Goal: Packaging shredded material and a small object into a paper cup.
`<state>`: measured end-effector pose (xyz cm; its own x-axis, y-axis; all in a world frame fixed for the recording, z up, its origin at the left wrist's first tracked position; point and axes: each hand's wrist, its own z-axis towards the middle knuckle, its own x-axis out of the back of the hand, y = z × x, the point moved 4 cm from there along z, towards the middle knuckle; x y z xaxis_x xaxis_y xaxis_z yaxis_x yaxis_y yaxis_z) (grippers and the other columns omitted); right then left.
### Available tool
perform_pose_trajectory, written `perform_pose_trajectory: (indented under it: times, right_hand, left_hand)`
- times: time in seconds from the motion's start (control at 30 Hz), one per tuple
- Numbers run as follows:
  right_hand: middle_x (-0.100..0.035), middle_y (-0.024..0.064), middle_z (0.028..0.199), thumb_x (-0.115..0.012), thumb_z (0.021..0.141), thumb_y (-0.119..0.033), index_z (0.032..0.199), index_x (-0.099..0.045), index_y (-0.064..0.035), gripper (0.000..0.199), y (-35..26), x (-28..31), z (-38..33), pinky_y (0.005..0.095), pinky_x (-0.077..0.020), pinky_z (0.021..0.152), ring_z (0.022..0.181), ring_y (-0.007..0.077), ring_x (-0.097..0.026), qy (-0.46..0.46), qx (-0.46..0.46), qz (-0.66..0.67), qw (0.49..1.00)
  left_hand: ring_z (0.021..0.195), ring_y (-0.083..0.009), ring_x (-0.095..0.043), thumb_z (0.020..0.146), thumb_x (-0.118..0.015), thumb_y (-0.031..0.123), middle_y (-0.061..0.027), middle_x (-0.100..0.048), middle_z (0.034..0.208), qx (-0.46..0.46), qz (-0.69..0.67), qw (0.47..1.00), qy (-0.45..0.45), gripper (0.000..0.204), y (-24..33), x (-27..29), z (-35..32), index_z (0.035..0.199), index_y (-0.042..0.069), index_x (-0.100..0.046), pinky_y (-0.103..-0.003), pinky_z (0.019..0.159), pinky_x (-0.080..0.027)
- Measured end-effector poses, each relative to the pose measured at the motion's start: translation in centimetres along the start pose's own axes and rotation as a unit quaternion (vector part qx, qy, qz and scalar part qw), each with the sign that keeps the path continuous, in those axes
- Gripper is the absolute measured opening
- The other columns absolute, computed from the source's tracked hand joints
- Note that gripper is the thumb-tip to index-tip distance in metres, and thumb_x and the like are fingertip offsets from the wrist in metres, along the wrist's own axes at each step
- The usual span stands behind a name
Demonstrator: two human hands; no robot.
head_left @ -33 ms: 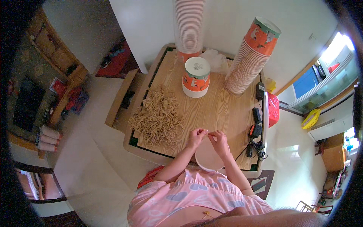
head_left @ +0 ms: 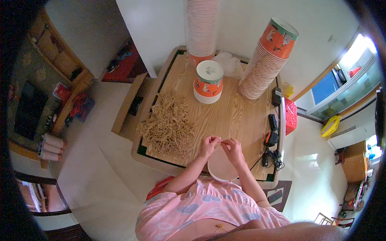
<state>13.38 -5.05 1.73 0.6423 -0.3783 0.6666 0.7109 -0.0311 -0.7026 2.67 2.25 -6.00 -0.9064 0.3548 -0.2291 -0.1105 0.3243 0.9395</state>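
A white paper tub sits by the near table edge; over it, left hand and right hand pinch, fingertips almost meeting (whatever they grip is too small to tell). Light, even pinches should serve best. Tan cords lie left; upturned printed tubs stand beyond.

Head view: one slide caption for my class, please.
Left hand and right hand close together by an open pale tub, with tangled brown cords and stacked tubs on the table.

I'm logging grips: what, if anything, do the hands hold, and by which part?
The left hand and right hand seem pinched close together near the white bowl; anything held is too small to tell.
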Motion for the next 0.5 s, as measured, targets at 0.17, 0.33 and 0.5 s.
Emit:
perform_pose_trajectory:
  times: [0.17, 0.33, 0.5]
  right_hand:
    - [-0.058, 0.0130, 0.074, -0.063, 0.072, -0.008, 0.078, -0.061, -0.0018, 0.009, 0.0, -0.1, 0.2, 0.0368, -0.0441, 0.065, 0.072, 0.0293, -0.055, -0.013, -0.001, -0.004, 1.000]
    - [-0.058, 0.0121, 0.077, -0.063, 0.070, -0.007, 0.078, -0.061, -0.0034, 0.009, 1.5, -0.8, 0.4, 0.0363, -0.0465, 0.063, 0.072, 0.0275, -0.057, -0.044, -0.062, 0.057, 0.995]
    - [-0.058, 0.0100, 0.071, -0.060, 0.071, -0.001, 0.077, -0.059, -0.0018, 0.006, 0.8, -0.4, 0.4, 0.0302, -0.0476, 0.063, 0.068, 0.0205, -0.057, -0.011, -0.029, 0.056, 0.998]
  left_hand:
    - [0.062, -0.0068, -0.052, 0.077, -0.063, 0.020, 0.0007, -0.060, 0.069, 0.001, 0.008, 1.000, -0.013, 0.015, -0.5, -0.1, 0.2, 0.077, 0.004, -0.062, -0.021, 0.058, -0.042]
    - [0.055, -0.0050, -0.048, 0.077, -0.063, 0.019, 0.0015, -0.059, 0.068, 0.027, 0.024, 0.999, -0.035, 0.015, 0.6, -0.1, -0.3, 0.080, 0.004, -0.063, -0.020, 0.049, -0.038]
    - [0.050, -0.0046, -0.046, 0.077, -0.064, 0.020, 0.0027, -0.060, 0.068, 0.069, 0.087, 0.991, -0.071, 0.017, -0.1, 0.6, 0.0, 0.086, 0.005, -0.066, -0.019, 0.044, -0.035]
